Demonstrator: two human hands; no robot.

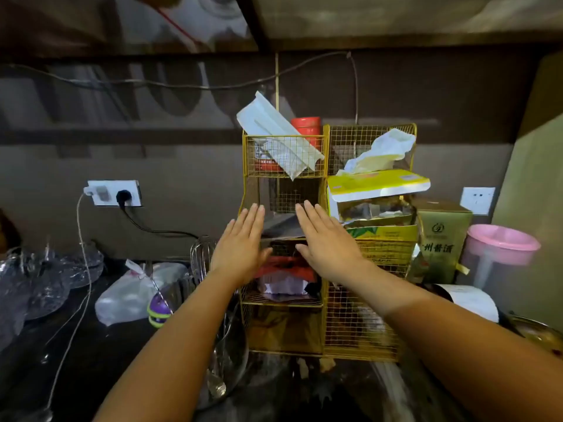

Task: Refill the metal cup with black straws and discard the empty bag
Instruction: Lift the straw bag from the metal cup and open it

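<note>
My left hand [242, 243] and my right hand [326, 239] are held out flat, palms down and fingers apart, in front of a gold wire rack [370, 330] on the dark counter. Both hands are empty. Between them, in the rack's middle compartment, lies a dark packet [281, 228] whose contents I cannot make out. Below it sits a red and white bundle [286, 278]. A white bag of long wrapped items [275, 132] leans in the top left compartment. No metal cup with straws is identifiable in view.
A tissue box [377, 182] and snack packs fill the rack's right side. A green-gold box [441, 242] and a pink-lidded jug [499, 254] stand at right. Left are a whisk [201, 254], a plastic bag [134, 293], glass dishes [45, 278] and a wall socket [115, 193] with cables.
</note>
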